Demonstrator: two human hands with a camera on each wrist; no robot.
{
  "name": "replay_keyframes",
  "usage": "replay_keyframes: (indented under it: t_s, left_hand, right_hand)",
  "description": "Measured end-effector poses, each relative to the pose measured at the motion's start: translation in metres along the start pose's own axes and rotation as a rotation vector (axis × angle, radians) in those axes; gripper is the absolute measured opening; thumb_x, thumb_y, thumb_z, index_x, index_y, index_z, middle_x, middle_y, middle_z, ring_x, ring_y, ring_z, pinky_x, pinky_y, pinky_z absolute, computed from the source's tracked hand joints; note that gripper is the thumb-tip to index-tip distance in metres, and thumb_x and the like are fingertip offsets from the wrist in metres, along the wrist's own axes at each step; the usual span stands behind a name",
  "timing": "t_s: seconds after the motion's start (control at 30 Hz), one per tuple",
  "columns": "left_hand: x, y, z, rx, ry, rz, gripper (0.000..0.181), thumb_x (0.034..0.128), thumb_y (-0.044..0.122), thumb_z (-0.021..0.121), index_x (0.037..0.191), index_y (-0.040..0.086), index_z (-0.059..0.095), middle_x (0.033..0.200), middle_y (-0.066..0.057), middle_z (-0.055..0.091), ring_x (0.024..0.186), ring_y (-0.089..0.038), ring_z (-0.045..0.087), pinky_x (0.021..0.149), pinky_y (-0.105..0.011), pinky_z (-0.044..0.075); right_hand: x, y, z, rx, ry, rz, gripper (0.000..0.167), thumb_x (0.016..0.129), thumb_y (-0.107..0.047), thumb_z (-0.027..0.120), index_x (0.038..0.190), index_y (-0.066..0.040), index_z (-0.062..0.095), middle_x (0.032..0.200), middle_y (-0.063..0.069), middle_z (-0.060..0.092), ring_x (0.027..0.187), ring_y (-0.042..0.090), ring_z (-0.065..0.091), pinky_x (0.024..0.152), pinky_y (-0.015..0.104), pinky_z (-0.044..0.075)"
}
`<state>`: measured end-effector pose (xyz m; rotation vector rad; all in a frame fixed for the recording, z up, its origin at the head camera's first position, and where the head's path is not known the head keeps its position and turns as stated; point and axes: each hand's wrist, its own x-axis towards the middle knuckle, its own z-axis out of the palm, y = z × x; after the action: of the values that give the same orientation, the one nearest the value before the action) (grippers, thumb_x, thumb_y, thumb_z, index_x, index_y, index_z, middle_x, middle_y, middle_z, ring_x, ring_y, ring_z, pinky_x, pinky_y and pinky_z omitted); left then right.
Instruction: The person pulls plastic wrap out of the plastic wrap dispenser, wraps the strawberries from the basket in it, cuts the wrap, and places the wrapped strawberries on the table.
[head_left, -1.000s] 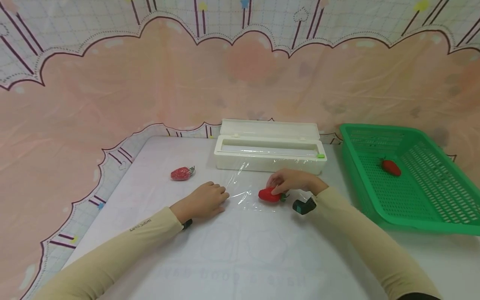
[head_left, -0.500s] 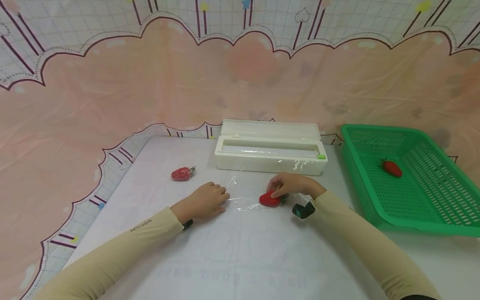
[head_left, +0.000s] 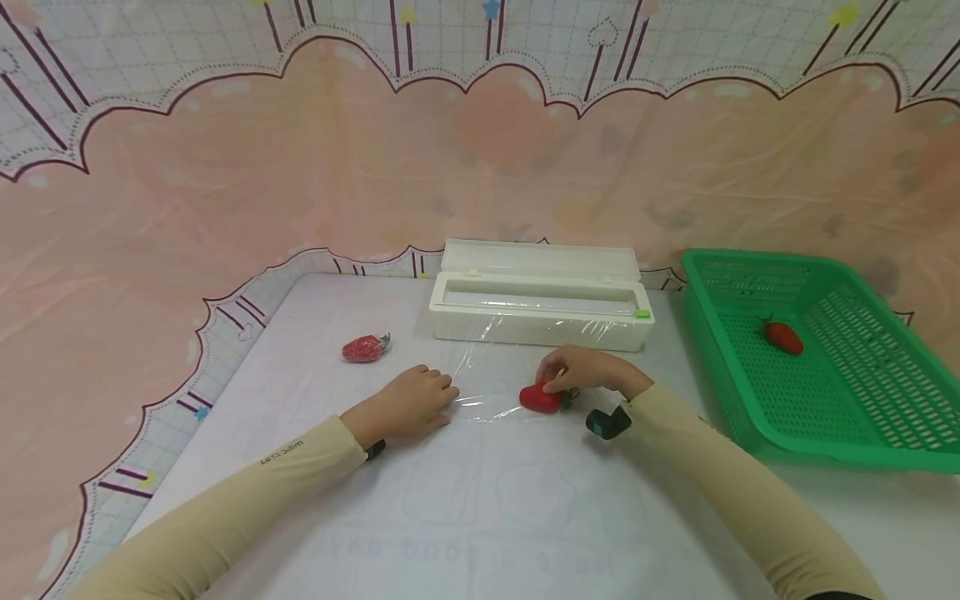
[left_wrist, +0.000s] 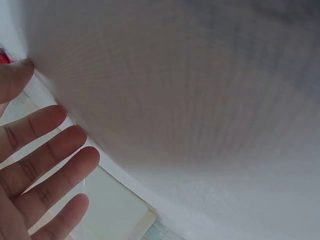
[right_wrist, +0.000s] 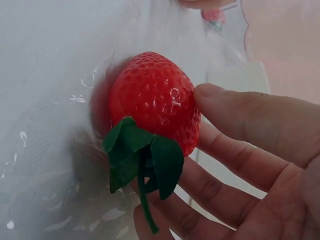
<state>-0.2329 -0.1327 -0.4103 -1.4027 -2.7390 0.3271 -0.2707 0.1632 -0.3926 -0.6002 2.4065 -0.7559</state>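
A red strawberry [head_left: 538,398] with a green leafy stem lies on clear plastic wrap [head_left: 491,408] on the white table. My right hand [head_left: 588,369] holds it between thumb and fingers; the right wrist view shows the thumb [right_wrist: 215,95] against the berry's side and the leaves [right_wrist: 145,155] toward the camera. My left hand [head_left: 408,402] rests palm down at the left edge of the wrap, and its fingers [left_wrist: 55,160] look loosely extended in the left wrist view. Another strawberry [head_left: 365,348], shiny with film, lies beyond the left hand.
A white wrap dispenser box [head_left: 540,327] with its lid raised stands behind the hands; film runs from it over the front side. A green slider [head_left: 642,314] sits on its right end. At right, a green basket [head_left: 847,454] contains one strawberry [head_left: 783,337].
My right hand and the strawberry have shifted slightly toward me, then stayed nearly still. The left hand keeps its place.
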Motion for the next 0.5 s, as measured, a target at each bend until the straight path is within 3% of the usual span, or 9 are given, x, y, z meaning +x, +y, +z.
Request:
replay_keyframes:
  t_s: [0.17, 0.5]
  left_hand:
    - [0.0003, 0.0002, 0.0003, -0.008, -0.004, -0.001, 0.026, 0.0872, 0.035, 0.064, 0.101, 0.012, 0.061, 0.092, -0.002, 0.063, 0.088, -0.019, 0.061, 0.080, -0.034, 0.048]
    - [0.0001, 0.0005, -0.0023, -0.026, -0.024, -0.009, 0.027, 0.0877, 0.035, 0.063, 0.103, 0.013, 0.061, 0.093, -0.002, 0.063, 0.089, -0.019, 0.061, 0.082, -0.035, 0.048]
  right_hand:
    - [-0.0023, -0.0023, -0.0001, 0.001, 0.020, -0.013, 0.017, 0.088, -0.012, 0.062, 0.104, -0.007, 0.067, 0.101, 0.011, 0.068, 0.091, 0.018, 0.061, 0.077, 0.029, 0.053]
    - [-0.0043, -0.0001, 0.0010, -0.001, 0.036, 0.038, 0.025, 0.081, -0.012, 0.071, 0.106, -0.010, 0.065, 0.104, 0.010, 0.066, 0.095, 0.021, 0.062, 0.083, 0.034, 0.054]
